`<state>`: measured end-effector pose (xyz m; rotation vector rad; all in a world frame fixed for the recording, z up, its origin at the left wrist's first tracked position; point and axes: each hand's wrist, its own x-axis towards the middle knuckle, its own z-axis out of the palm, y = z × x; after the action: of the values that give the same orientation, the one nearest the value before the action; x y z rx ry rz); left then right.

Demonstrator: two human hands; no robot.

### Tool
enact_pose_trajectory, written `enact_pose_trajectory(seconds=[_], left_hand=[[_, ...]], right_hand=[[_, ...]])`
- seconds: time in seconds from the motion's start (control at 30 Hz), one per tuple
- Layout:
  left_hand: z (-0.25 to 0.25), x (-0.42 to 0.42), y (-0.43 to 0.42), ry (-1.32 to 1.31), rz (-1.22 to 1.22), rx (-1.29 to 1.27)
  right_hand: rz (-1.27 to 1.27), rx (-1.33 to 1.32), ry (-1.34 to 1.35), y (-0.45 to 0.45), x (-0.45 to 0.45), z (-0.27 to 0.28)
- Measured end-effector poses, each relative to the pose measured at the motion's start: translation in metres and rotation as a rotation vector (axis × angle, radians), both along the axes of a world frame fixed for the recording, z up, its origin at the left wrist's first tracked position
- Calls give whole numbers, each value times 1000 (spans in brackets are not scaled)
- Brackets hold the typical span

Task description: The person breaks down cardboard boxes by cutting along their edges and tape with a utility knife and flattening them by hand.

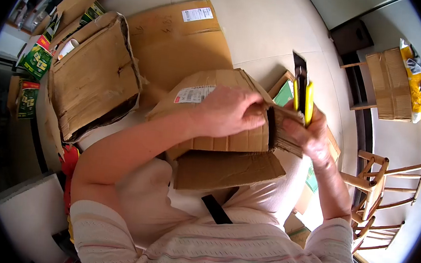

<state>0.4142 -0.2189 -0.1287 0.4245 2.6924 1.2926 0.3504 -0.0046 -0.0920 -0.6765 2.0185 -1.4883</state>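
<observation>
A cardboard box (219, 139) with a white label (193, 94) rests tilted across my lap, one flap (227, 172) hanging toward me. My left hand (234, 111) lies over it, fingers curled and pinching the cardboard at its right edge. At that same edge, my right hand (311, 134) is closed around a yellow utility knife (309, 97), whose dark blade points up and away from me. The thumb and fingers of this hand also press on a short side flap (287, 130). The fingertips of my left hand are partly hidden.
An open carton (96, 73) stands at left, and a large flat carton (178, 35) lies beyond on the tiled floor. Green printed boxes (35, 61) are at far left. Wooden chairs (372, 186) and a carton with a yellow bag (392, 84) stand at right.
</observation>
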Motion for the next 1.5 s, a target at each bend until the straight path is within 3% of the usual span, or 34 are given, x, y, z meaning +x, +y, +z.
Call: enact_pose_trajectory(seconds=[0.1,0.2,0.27,0.3,0.37,0.4,0.43,0.5,0.57,0.7,0.83,1.0,1.1,1.17,1.23,1.33,1.37,1.43,1.5], left_hand=[[-11,11,15,0,-139,-96],[-24,5,6,-159,-287,143],[-36,-6,-10,-353,-221,206],[-43,-13,-22,-444,-182,237],[-47,-24,-42,-614,-88,303],[-41,-27,-49,-569,-6,174],[-50,-33,-58,-546,67,161],[-63,-43,-71,-542,186,217],[-76,-53,-88,-520,313,290],[-70,-59,-111,-579,498,490],[-73,-64,-118,-621,421,720],[-48,-61,-139,-467,347,1054],[-31,-52,-163,-511,430,1229],[-19,-41,-182,-414,501,1224],[-12,-29,-202,-353,461,1161],[-2,-15,-202,-386,440,1034],[-1,-12,-200,-405,452,971],[-6,-16,-191,-397,438,886],[-12,-18,-175,-354,405,792]], right_hand=[[-61,15,25,19,21,-20],[-103,15,-45,38,33,-14],[-115,-67,-102,50,31,-10],[-108,-64,-4,51,28,-2],[17,-310,-226,62,10,5],[110,-261,-81,63,-1,14],[43,-383,-199,60,-3,17],[93,-510,-95,44,-11,34],[156,-432,92,48,-27,45],[111,-549,143,44,-31,62],[183,-738,255,45,-38,66],[389,-856,219,35,-49,66],[277,-880,207,26,-47,53],[224,-642,242,41,-67,37],[-22,-277,251,52,-75,18],[116,5,299,47,-94,-24],[-34,511,346,60,-105,-38],[-167,567,265,61,-103,-40],[-216,417,258,50,-92,-36]])
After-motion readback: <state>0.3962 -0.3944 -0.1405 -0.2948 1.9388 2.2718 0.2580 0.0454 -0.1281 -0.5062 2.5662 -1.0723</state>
